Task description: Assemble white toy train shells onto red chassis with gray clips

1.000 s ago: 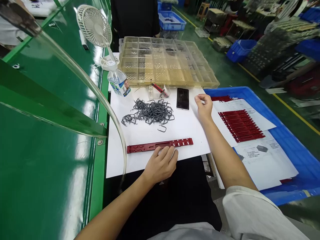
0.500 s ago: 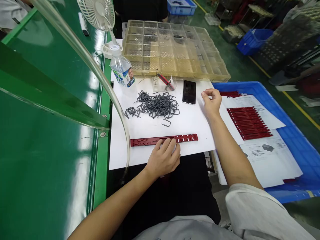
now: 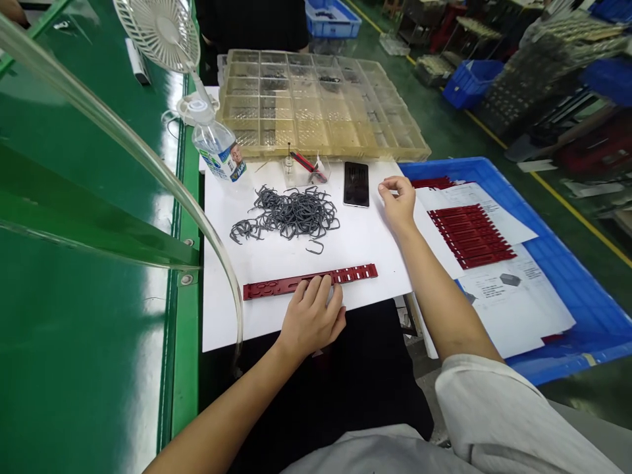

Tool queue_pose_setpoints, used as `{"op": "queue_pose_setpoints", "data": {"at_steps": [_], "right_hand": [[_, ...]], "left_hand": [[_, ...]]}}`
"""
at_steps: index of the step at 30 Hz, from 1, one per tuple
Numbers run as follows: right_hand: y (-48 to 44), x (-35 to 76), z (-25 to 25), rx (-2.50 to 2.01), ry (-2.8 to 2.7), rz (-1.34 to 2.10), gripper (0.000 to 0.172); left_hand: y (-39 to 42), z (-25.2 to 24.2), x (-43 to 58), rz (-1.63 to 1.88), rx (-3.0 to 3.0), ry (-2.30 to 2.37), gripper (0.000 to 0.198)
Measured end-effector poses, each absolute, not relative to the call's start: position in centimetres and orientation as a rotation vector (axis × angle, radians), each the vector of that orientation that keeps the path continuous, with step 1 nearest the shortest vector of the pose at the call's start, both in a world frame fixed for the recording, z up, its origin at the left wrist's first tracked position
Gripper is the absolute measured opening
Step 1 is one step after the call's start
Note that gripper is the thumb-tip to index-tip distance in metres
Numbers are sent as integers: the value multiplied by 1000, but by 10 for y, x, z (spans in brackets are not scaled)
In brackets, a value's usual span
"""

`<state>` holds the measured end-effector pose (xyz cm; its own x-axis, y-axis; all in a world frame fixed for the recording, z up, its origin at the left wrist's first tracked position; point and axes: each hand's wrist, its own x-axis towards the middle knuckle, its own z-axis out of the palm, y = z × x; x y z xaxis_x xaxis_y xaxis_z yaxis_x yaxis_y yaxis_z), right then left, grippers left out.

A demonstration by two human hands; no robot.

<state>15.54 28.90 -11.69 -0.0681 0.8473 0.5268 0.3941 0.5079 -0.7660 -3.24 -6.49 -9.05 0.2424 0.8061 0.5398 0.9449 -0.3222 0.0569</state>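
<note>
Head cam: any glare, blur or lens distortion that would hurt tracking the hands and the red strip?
Head view: white glare streaks on the glossy green bench top; wide-angle stretch toward the corners, so the forearms loom large; left hand, right hand and long red slotted strip are sharp and evenly lit with faint shadows; no motion blur visible.

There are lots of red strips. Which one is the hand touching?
The lone red strip on the white board, under the fingertips of the left hand. The other red strips lie together in the blue bin, untouched.
</note>
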Motion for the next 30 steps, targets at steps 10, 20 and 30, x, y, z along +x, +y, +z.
{"op": "queue_pose_setpoints", "data": {"at_steps": [10, 20, 30], "right_hand": [[280, 150, -108, -1063, -1691, 538, 13], [280, 151, -105, -1044, -1673, 535, 28], [280, 149, -104, -1165, -1472, 487, 54]], "left_hand": [[-64, -84, -31, -722, -2207, -1611, 35], [-62, -84, -29, -722, -2204, -1610, 34], [-62, -80, -29, -701, -2208, -1625, 33]]}}
